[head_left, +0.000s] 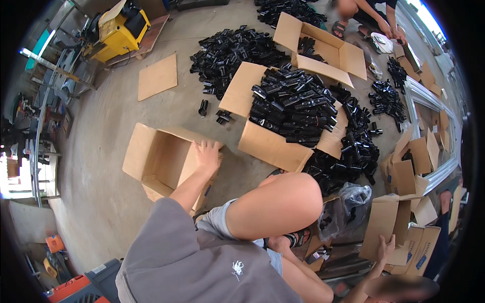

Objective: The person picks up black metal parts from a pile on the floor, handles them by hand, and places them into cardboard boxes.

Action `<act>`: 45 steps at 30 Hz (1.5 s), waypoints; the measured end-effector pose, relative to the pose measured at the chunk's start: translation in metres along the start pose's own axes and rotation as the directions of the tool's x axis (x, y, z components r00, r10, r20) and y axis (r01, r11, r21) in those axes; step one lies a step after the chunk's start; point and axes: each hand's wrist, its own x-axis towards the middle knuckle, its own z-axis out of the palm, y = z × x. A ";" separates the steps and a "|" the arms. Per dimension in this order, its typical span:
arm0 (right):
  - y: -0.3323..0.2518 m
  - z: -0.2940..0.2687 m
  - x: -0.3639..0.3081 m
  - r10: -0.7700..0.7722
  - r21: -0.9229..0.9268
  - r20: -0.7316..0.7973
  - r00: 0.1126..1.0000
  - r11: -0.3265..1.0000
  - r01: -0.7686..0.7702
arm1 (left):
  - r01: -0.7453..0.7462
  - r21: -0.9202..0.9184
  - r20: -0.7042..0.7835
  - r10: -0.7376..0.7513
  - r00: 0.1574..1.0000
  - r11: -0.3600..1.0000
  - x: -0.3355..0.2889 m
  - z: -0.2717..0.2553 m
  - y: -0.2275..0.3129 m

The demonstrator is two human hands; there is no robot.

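Observation:
My left hand (206,156) grips the right edge of an open cardboard box (151,180) on the floor. The fingers curl over a folded-down flap. The box lies tilted, and the part of its inside that shows holds nothing. My right hand is not in view. To the right of the box stands another open carton (275,145), heaped with black tubular metal fittings (293,106). Between the two, a few loose fittings (203,108) lie on the concrete. My bent knee (303,199) comes between my arm and the heaped carton.
Piles of black fittings (232,55) spread behind and right of the carton. A flat cardboard sheet (158,77) and a yellow machine (121,33) are far left. A co-worker's hand (387,248) touches a box at lower right; another person (371,15) crouches far right.

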 end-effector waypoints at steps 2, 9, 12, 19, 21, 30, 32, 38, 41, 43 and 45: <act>-0.030 -0.013 -0.011 -0.051 -0.047 -0.016 0.999 0.998 0.050 | 0.099 0.036 -0.009 -0.099 0.995 0.994 -0.008 0.031 -0.035; -0.144 -0.041 -0.035 -0.130 -0.157 0.050 0.990 0.978 0.136 | 0.377 -0.141 -0.016 -0.383 0.924 0.915 -0.093 0.093 -0.181; -0.153 -0.056 -0.046 -0.160 -0.242 0.008 0.987 0.958 0.157 | 0.637 -0.355 -0.103 -0.706 0.701 0.684 -0.133 0.089 -0.186; -0.215 -0.060 -0.045 -0.433 -0.441 -0.050 0.900 0.818 0.369 | 0.674 -0.516 0.294 -0.630 0.719 0.529 -0.192 0.096 -0.220; -0.243 -0.054 -0.035 -0.577 -0.487 -0.050 0.815 0.727 0.484 | 0.661 -0.507 0.300 -0.606 0.737 0.553 -0.202 0.101 -0.224; -0.452 0.030 -0.042 -0.870 -0.275 -0.072 0.488 0.488 0.828 | 0.463 -0.709 -0.041 -0.686 0.726 0.532 -0.147 0.023 -0.165; -0.499 0.067 -0.048 -0.946 -0.206 -0.042 0.323 0.324 0.923 | 0.172 -0.933 -0.052 -0.590 0.806 0.317 -0.138 -0.039 -0.126; -0.584 0.170 -0.075 -0.984 -0.175 0.122 -0.129 -0.149 0.973 | -0.286 -0.920 -0.217 -0.258 0.941 -0.269 -0.178 -0.194 -0.072; -0.595 0.212 -0.085 -0.973 -0.129 0.128 -0.192 -0.209 0.970 | -0.145 -0.899 0.094 -0.505 0.858 -0.413 -0.205 -0.221 -0.042; -0.597 0.234 -0.099 -0.963 -0.058 0.134 -0.233 -0.242 0.968 | -0.161 -0.839 0.188 -0.555 0.811 -0.520 -0.209 -0.174 -0.062; -0.605 0.240 -0.118 -0.960 0.002 0.069 -0.272 -0.273 0.962 | -0.195 -0.762 0.251 -0.558 0.791 -0.618 -0.225 -0.149 -0.075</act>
